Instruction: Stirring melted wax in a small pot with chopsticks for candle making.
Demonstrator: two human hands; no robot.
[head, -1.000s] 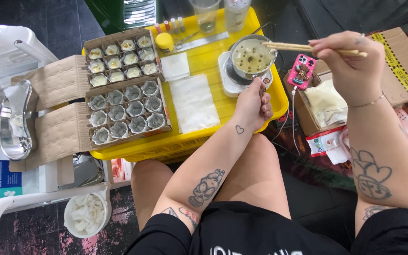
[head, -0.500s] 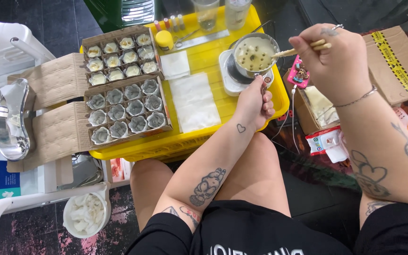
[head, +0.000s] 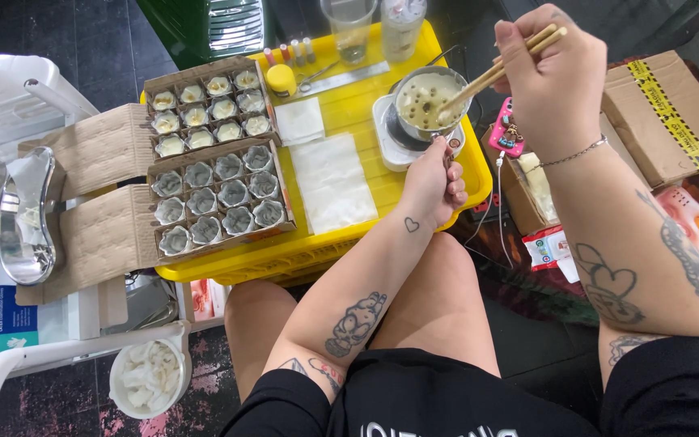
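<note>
A small metal pot of pale liquid with dark specks stands on a white square base on the yellow tray. My left hand grips the pot's handle at the tray's near right edge. My right hand holds a pair of wooden chopsticks above the pot, their tips dipped into the liquid.
Two cardboard boxes with cup moulds sit at the tray's left: the far box holds cream-filled cups, the near box grey ones. White sheets, a yellow lidded jar, a pink phone, cardboard cartons and a white bucket lie around.
My right hand swung left and nearer with the chopsticks, bringing their tips down into the pot. My left hand stayed on the handle.
</note>
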